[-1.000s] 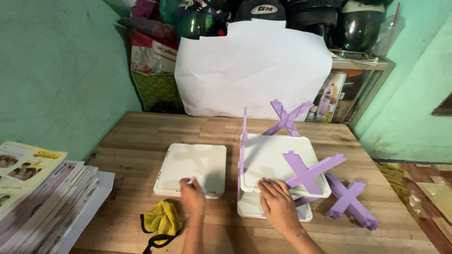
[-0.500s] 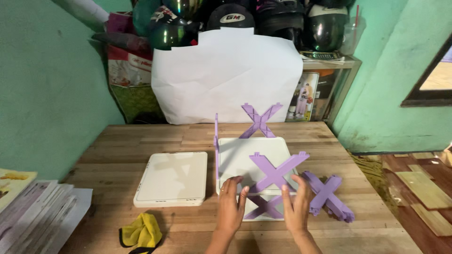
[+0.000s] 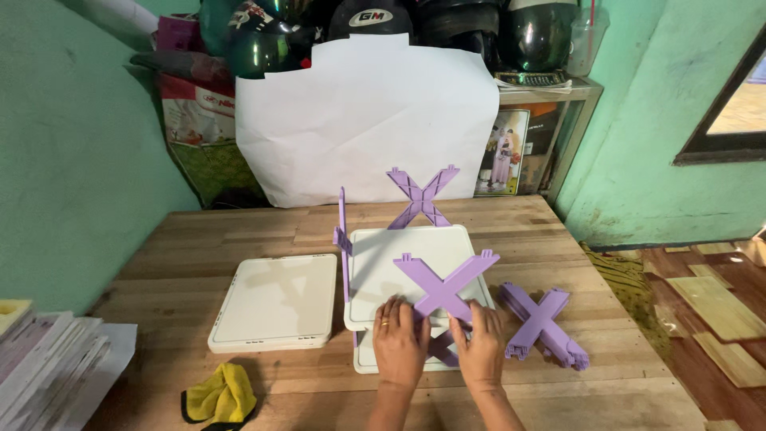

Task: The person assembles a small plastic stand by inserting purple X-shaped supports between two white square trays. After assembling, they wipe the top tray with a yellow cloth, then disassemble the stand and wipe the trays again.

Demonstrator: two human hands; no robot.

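left hand (image 3: 399,342): flat, palm down, fingers together, pressed on the front edge of the upper white panel (image 3: 415,263); pinches nothing; ring on one finger
right hand (image 3: 481,347): flat too, fingers a little spread, resting at the panel's front right corner, fingertips touching the lower tips of the purple cross brace (image 3: 445,289)
brace from hands: just ahead of both, away from the person; its lower right leg ends at the right hand, its lower left leg ends between the two hands
nearer hand: the right, touching; the left lies just beside
brace lie: flat on the upper white panel, X-shaped, two crossing long axes, both diagonal to the panel edges; the longer-looking arm points to the panel's far right corner
under the panel: a second white panel, only its front edge showing, a bit of purple piece between the hands
panel's left edge: an upright purple brace (image 3: 343,239), seen edge on
panel's far edge: an upright purple cross (image 3: 423,195), standing
right of panel: a loose purple cross (image 3: 542,323), flat on the wooden table (image 3: 199,239), apart from the right hand
left of panel: a separate white square panel (image 3: 275,302), flat; the yellow cloth (image 3: 219,395) nearer the table's front edge
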